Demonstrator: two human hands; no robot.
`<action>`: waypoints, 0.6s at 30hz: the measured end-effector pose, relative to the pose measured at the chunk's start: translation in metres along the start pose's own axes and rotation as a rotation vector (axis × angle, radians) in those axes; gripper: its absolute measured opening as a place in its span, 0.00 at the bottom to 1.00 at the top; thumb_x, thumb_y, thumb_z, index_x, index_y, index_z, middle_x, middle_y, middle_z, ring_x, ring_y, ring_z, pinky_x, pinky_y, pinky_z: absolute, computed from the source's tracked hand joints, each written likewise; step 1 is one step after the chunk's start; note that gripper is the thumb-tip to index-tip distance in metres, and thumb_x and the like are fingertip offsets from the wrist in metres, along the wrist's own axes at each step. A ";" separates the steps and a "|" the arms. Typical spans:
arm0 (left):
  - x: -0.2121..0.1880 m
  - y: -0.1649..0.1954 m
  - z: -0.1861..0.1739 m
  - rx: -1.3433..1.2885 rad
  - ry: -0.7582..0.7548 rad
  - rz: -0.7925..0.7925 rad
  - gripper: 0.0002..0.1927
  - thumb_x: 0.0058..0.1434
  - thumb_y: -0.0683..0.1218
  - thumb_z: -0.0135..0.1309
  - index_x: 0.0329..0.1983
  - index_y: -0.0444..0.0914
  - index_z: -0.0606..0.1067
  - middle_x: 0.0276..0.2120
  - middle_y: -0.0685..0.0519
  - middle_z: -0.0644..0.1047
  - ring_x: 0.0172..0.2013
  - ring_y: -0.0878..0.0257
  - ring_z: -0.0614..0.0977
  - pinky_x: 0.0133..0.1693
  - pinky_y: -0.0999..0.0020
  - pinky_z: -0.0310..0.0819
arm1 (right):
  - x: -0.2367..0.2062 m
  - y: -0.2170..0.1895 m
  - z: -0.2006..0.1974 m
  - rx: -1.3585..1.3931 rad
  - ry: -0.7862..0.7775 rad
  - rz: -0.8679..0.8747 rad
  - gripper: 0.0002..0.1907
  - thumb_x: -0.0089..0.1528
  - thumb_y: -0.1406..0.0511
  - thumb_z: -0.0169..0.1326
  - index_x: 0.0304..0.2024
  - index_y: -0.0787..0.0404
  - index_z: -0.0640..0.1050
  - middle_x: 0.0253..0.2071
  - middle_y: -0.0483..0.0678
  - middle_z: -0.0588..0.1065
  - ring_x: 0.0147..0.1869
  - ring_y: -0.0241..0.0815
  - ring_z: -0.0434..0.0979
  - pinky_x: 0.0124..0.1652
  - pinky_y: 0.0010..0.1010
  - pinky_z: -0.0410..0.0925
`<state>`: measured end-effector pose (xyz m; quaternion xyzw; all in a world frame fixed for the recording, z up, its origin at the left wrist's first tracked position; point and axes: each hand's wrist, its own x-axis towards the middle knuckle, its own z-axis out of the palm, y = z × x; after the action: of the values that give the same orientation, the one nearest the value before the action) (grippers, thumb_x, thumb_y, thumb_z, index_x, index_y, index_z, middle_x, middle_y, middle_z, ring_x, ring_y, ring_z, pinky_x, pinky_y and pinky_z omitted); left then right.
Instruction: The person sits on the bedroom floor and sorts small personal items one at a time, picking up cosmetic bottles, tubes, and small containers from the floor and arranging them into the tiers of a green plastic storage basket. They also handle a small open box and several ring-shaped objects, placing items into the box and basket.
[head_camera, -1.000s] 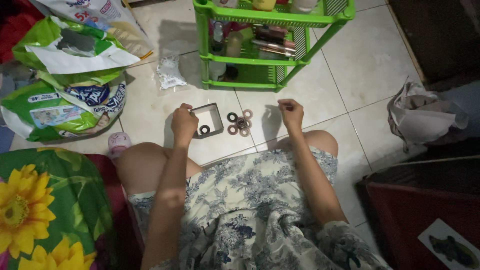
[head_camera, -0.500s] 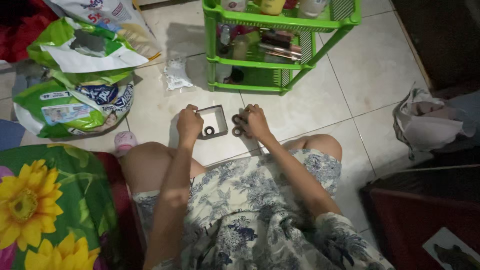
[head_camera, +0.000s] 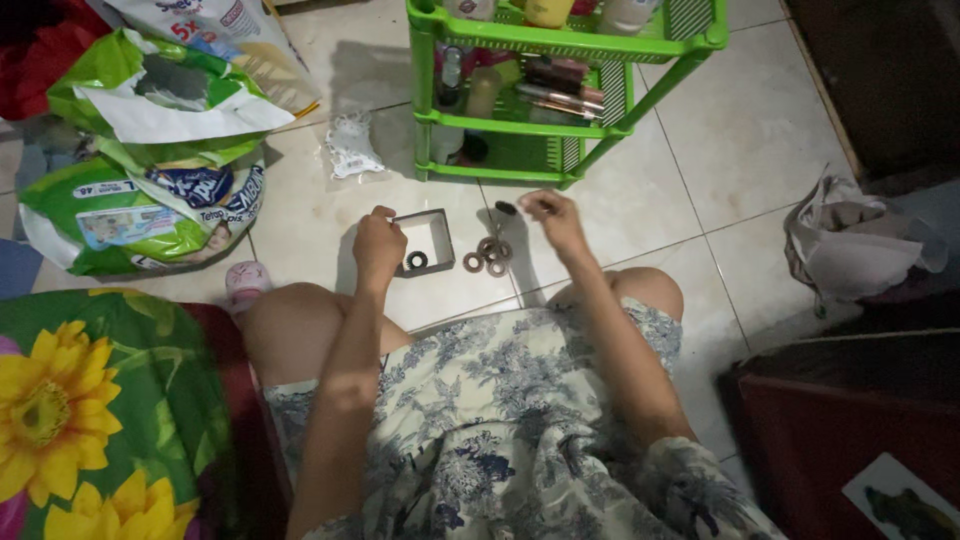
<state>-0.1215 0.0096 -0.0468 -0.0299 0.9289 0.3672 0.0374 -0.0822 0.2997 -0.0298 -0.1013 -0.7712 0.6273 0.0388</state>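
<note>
Down on the tiled floor (head_camera: 300, 215), our left hand (head_camera: 378, 248) is curled against the near-left edge of a small square tray (head_camera: 437, 222), fingers bent over its rim; we can't quite tell if it pinches the wall or only steadies it. One dark ring (head_camera: 417, 261) sits inside the tray's near corner, just beside that hand. Our right hand (head_camera: 556, 218) is lifted off the floor, fingertips pinched together, and something tiny may be between them, but it's too small and dim to make out. A cluster of rings (head_camera: 489, 254) lies on the tile between the hands, just right of the tray and below-left of the right hand, not touching it. Beyond stands a green plastic rack (head_camera: 560, 40), its top cut off by the frame. Crumpled green bags (head_camera: 140, 190) sit far left.
</note>
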 end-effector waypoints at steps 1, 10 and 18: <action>0.000 -0.001 0.001 0.009 0.013 0.018 0.13 0.60 0.42 0.55 0.48 0.37 0.78 0.39 0.39 0.80 0.43 0.41 0.82 0.45 0.47 0.76 | -0.001 -0.001 -0.010 0.032 0.035 0.052 0.06 0.65 0.67 0.61 0.41 0.63 0.84 0.40 0.46 0.81 0.42 0.35 0.77 0.43 0.29 0.71; 0.002 0.000 0.005 -0.005 0.001 0.000 0.13 0.61 0.42 0.54 0.49 0.37 0.79 0.41 0.40 0.81 0.45 0.42 0.82 0.46 0.48 0.76 | -0.024 0.007 -0.028 0.073 -0.198 -0.027 0.03 0.64 0.71 0.59 0.39 0.66 0.82 0.45 0.46 0.79 0.50 0.36 0.79 0.55 0.30 0.73; 0.001 -0.007 0.008 -0.016 0.023 0.014 0.13 0.61 0.42 0.55 0.49 0.37 0.79 0.42 0.39 0.80 0.45 0.41 0.81 0.47 0.49 0.75 | -0.034 -0.003 -0.047 0.259 -0.295 -0.020 0.03 0.64 0.70 0.59 0.37 0.65 0.81 0.43 0.49 0.80 0.49 0.40 0.78 0.54 0.32 0.73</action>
<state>-0.1217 0.0096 -0.0576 -0.0279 0.9265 0.3744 0.0241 -0.0402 0.3371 -0.0142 0.0053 -0.6823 0.7289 -0.0559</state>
